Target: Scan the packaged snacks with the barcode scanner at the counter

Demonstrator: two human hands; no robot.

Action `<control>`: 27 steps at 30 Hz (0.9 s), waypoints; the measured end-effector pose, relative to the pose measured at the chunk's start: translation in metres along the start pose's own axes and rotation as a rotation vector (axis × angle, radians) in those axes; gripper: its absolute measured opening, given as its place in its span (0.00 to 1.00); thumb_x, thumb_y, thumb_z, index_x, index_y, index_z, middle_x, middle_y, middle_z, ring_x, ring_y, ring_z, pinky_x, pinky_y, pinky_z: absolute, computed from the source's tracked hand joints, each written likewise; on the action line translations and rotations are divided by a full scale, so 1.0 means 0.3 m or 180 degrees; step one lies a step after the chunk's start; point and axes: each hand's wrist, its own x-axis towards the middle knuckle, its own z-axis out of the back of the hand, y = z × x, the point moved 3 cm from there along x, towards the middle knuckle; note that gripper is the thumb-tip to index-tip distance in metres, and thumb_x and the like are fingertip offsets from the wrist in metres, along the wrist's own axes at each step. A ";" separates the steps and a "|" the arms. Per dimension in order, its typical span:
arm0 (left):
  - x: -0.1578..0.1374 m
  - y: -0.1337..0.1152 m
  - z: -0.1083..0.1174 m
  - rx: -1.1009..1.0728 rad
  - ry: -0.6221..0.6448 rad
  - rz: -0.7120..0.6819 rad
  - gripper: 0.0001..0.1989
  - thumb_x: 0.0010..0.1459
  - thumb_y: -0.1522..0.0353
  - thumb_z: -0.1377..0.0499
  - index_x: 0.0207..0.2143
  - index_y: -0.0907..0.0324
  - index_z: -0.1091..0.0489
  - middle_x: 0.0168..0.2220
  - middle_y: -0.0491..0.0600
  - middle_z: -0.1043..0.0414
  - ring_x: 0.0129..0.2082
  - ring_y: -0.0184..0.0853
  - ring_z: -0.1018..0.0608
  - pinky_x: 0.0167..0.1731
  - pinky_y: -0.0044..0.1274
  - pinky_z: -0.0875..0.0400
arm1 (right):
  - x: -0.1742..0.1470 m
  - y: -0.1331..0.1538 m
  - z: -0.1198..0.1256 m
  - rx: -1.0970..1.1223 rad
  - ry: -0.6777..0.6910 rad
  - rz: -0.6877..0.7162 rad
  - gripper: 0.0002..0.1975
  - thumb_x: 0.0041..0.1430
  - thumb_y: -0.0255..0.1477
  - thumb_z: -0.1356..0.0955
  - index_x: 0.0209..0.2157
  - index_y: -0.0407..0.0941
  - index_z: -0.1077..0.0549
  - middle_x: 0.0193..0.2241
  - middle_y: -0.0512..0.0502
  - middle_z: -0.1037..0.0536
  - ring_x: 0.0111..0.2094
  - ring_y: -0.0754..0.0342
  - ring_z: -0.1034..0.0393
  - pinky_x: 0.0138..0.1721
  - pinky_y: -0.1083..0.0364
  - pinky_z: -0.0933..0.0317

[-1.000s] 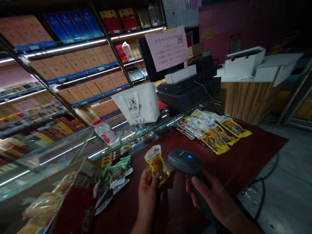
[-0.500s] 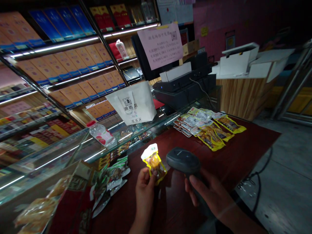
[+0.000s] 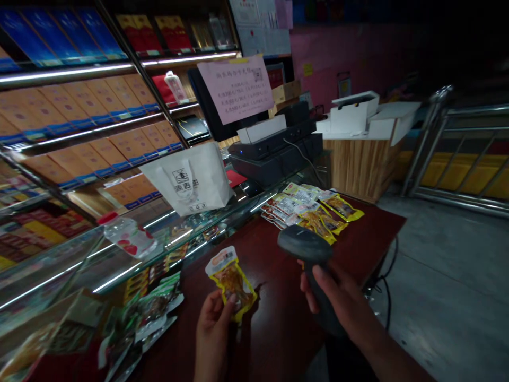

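My left hand [image 3: 214,318] pinches a yellow-edged snack packet [image 3: 231,281] by its lower left side, just above the dark red table [image 3: 274,339]. Clear film on the packet shows brown food inside, and its white top carries a barcode. Wrapped round the handle of a black barcode scanner [image 3: 305,246] is my right hand [image 3: 338,297]. The scanner's head points left, toward the packet, with a space between them. Several similar packets [image 3: 314,212] lie in overlapping rows at the far side of the table, beyond the scanner.
Green-and-clear snack packets [image 3: 155,307] and an open carton [image 3: 75,329] sit at the left. A glass counter [image 3: 163,223] carries a red-capped bottle [image 3: 129,236], a white bag [image 3: 191,178] and a cash-register unit [image 3: 278,148]. Behind stand shelves of boxes; a metal railing [image 3: 457,154] is at right.
The view has swung right, so things sit farther left in it. The bright light on the packet is gone. The scanner is now farther from the packet; both hands keep their holds.
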 end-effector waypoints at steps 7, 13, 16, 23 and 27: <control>-0.003 0.001 -0.245 -0.0426 0.0680 0.0897 0.29 0.31 0.66 0.23 0.37 0.62 0.29 0.33 0.51 0.21 0.28 0.35 0.19 0.32 0.24 0.23 | 0.023 0.149 0.230 0.0345 -0.1161 0.0602 0.27 0.58 0.53 0.33 0.43 0.42 0.28 0.27 0.48 0.25 0.20 0.58 0.35 0.20 0.59 0.41; 0.058 -0.043 -0.598 -0.0576 0.1422 0.0810 0.14 0.44 0.73 0.29 0.34 0.65 0.28 0.30 0.51 0.23 0.28 0.31 0.21 0.35 0.23 0.23 | -0.013 0.214 0.327 0.0596 -0.1688 0.0854 0.30 0.57 0.54 0.32 0.48 0.42 0.28 0.27 0.49 0.25 0.21 0.59 0.36 0.21 0.61 0.40; 0.108 -0.068 -0.760 -0.0410 0.1292 0.0877 0.08 0.47 0.80 0.35 0.30 0.65 0.29 0.27 0.50 0.24 0.26 0.30 0.22 0.33 0.22 0.23 | -0.027 0.217 0.356 0.0652 -0.1708 0.0778 0.28 0.59 0.52 0.33 0.47 0.43 0.28 0.27 0.50 0.25 0.21 0.59 0.36 0.22 0.60 0.39; 0.221 -0.066 -1.014 0.0104 0.1103 0.1125 0.09 0.51 0.85 0.42 0.31 0.66 0.33 0.22 0.48 0.29 0.19 0.29 0.25 0.24 0.20 0.26 | -0.032 0.205 0.399 0.0746 -0.1670 0.0530 0.28 0.59 0.52 0.32 0.49 0.44 0.30 0.28 0.50 0.24 0.22 0.59 0.35 0.23 0.61 0.38; 0.250 -0.043 -1.069 0.0478 0.1046 0.1259 0.08 0.55 0.84 0.43 0.35 0.67 0.33 0.23 0.45 0.30 0.19 0.28 0.25 0.24 0.21 0.25 | -0.023 0.205 0.402 0.0796 -0.1661 0.0475 0.29 0.57 0.53 0.32 0.47 0.43 0.29 0.26 0.50 0.25 0.21 0.58 0.36 0.23 0.60 0.38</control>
